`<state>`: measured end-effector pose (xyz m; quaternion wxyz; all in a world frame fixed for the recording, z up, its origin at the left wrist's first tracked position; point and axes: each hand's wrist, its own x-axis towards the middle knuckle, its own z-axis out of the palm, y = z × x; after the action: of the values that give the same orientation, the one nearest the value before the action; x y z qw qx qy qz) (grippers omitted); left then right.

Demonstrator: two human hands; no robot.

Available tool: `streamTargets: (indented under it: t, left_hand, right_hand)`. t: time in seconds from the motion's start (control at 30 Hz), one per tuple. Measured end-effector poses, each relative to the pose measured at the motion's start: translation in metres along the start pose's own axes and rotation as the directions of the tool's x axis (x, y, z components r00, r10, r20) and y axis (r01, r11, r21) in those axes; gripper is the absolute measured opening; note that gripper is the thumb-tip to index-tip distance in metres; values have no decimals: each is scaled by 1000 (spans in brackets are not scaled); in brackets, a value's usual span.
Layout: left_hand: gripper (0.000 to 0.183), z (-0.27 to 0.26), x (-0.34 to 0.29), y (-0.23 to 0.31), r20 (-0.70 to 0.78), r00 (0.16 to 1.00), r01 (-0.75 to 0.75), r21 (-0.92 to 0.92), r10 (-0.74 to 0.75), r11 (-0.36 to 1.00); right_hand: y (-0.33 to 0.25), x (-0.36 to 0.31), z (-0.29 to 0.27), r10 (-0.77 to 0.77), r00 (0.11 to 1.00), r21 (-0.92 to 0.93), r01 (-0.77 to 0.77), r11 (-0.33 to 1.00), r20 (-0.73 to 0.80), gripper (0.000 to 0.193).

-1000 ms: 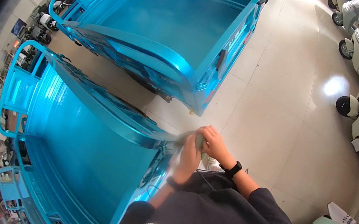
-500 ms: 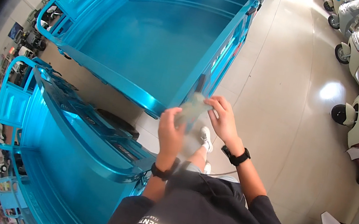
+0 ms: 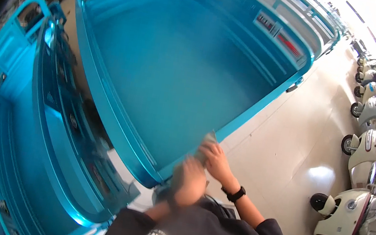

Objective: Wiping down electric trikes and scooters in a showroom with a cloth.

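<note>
A grey-green cloth (image 3: 211, 138) is bunched at the near right corner of a blue cargo bed (image 3: 154, 82), by the top of its side wall. My right hand (image 3: 215, 162) is closed on the cloth, which sticks out past its fingertips. Just below and to the left, my left hand (image 3: 190, 181) is blurred by motion. Part of the cloth shows along its outer side, and its fingers appear curled over it. Whether the cloth touches the rail under my hands is hard to make out.
A second blue cargo bed (image 3: 10, 137) stands to the left, across a narrow gap. On the right, several cream three-wheelers (image 3: 355, 215) line the tiled floor (image 3: 282, 148). Another cargo bed (image 3: 309, 18) stands behind the first.
My view has shifted, so the cargo bed fills more of the picture. The cloth, earlier stretched between my hands, is now bunched, and my hands are closer together by the bed's rail.
</note>
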<state>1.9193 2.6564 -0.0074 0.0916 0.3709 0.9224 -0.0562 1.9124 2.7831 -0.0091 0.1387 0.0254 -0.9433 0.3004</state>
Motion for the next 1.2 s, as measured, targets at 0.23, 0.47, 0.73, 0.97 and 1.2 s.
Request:
streamTargets:
  t: [0.23,0.47,0.73,0.97,1.2]
  left_hand:
    - [75,-26,34,-7,14,1000,20,-489,-15,872]
    - [73,-2,82,15,-226,962,71,-322,-150,944]
    - [73,9,146,46,-292,916,261,-83,-274,962]
    - [71,-9,224,117,-383,882,309,32,-274,950]
    - [62,-43,293,171,-341,894,282,-74,-290,956]
  right_hand:
    - [27,29,-14,-1,1000,113,4,994,-25,33]
    - [60,62,-20,-31,996,122,21,992,80,29]
    - [111,55,-47,-44,999,147,40,988,22,31]
    - [189,49,-73,74,987,86,-63,994,-140,39]
    - [268,66,-129,42,992,16,-40,999,-117,46]
